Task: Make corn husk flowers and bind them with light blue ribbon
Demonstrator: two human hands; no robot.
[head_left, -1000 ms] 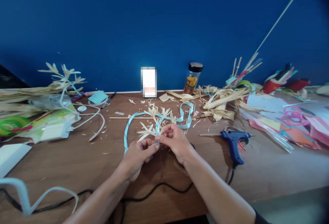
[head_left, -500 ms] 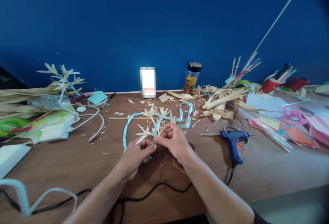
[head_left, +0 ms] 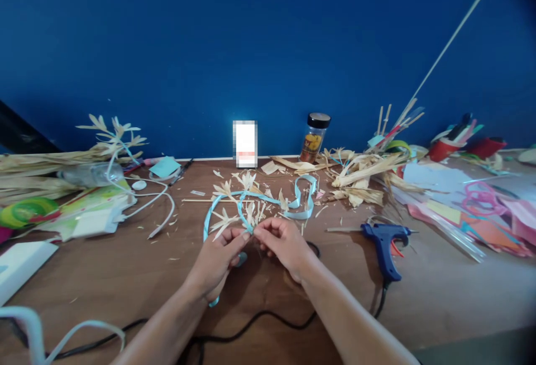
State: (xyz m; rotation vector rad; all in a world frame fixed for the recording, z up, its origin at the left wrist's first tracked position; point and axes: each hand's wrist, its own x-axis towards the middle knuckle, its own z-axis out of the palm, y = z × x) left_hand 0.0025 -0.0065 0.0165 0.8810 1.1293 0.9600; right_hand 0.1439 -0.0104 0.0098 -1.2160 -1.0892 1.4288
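Note:
My left hand (head_left: 215, 256) is closed, its thumb and forefinger pinching a thin stem (head_left: 243, 217) wrapped in light blue ribbon. Pale dried-husk flowers (head_left: 224, 221) branch off the stem just beyond the fingers. From the right, my right hand (head_left: 288, 245) pinches at the same spot, fingertips meeting those of the left; exactly what lies between them is mostly hidden. A loose length of light blue ribbon (head_left: 206, 221) curves behind the flowers and loops to the right on the table. A short blue end shows beneath my left wrist.
A blue glue gun (head_left: 383, 248) lies to the right, its black cord running across the front. Dried husks (head_left: 368, 172), a lidded jar (head_left: 313, 140) and a bright blurred rectangle (head_left: 246, 144) are at the back. White cables (head_left: 161, 214) and a bottle (head_left: 94, 174) lie left.
My right fingers have come down from beside the flowers to the lower stem, against my left fingertips. The flowers lean further left. The whole view has shifted slightly.

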